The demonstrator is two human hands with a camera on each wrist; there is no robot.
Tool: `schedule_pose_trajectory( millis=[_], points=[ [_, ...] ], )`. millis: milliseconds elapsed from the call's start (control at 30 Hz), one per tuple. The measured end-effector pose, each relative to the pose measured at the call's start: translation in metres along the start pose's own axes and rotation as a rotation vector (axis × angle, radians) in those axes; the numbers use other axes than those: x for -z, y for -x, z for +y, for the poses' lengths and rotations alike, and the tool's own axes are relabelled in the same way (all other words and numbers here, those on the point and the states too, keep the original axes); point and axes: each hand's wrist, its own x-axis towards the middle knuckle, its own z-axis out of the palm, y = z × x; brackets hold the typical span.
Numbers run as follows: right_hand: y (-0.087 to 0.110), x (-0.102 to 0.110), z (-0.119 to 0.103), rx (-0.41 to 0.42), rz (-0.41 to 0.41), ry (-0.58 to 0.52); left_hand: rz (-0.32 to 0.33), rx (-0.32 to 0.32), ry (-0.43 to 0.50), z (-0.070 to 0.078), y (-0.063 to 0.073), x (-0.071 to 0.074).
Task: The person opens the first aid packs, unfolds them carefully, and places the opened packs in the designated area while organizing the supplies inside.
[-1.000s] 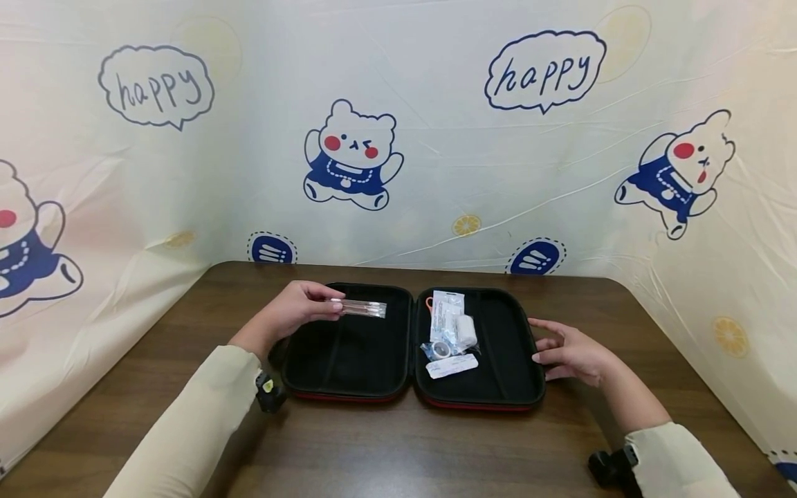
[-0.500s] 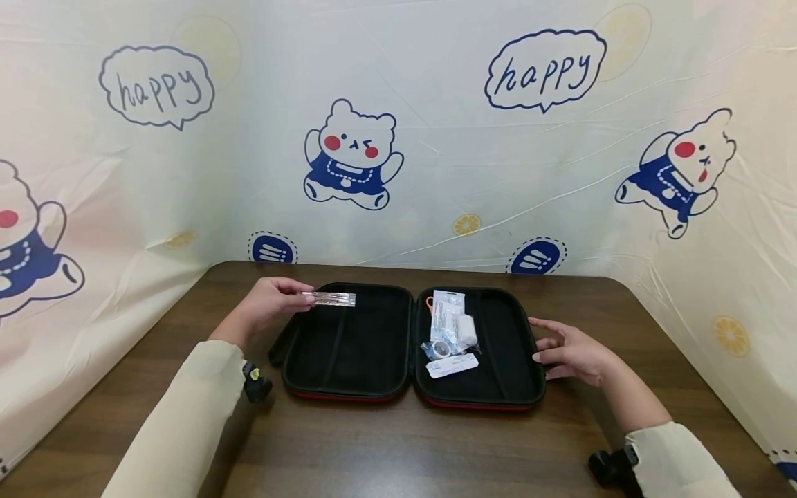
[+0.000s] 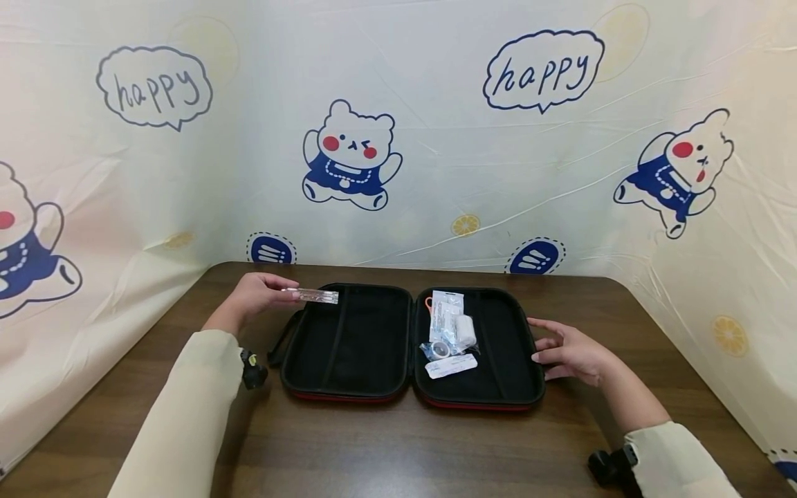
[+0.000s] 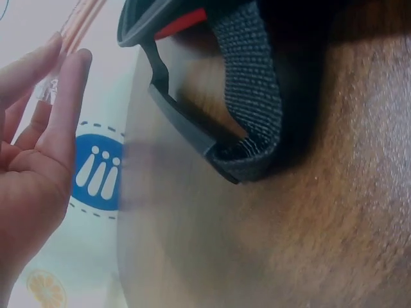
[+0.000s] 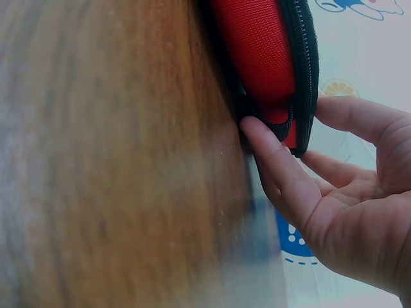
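My left hand pinches one end of a slim clear packet of cotton swabs, holding it above the far left corner of an open zip case. Thin pinkish sticks show through the packet in the left wrist view. At the case's right side, my right hand touches the outer rim with loosely bent fingers. The right wrist view has the thumb and fingers of that hand against the red shell, beside a small black loop.
In the case's right half lie a white printed packet, a white bundle, a tape roll, a white strip packet and an orange handle loop. A black strap sticks out on the left. A printed curtain hangs behind the table.
My left hand has carried the packet of cotton swabs leftward and slightly away from me, from over the case's left half to its far left corner. My right hand stays at the rim.
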Motion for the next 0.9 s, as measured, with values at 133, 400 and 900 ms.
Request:
schedule_pose_trajectory(
  millis=[133, 400, 900],
  points=[
    [0.000, 0.000, 0.001, -0.002, 0.000, -0.001, 0.005, 0.020, -0.067, -0.003, -0.003, 0.001],
    [-0.001, 0.001, 0.001, -0.005, 0.009, 0.004, 0.010, 0.031, -0.208, -0.003, -0.008, -0.001],
    [-0.002, 0.002, 0.001, -0.004, 0.011, 0.015, -0.008, 0.027, -0.201, -0.001, -0.015, -0.012]
  ],
)
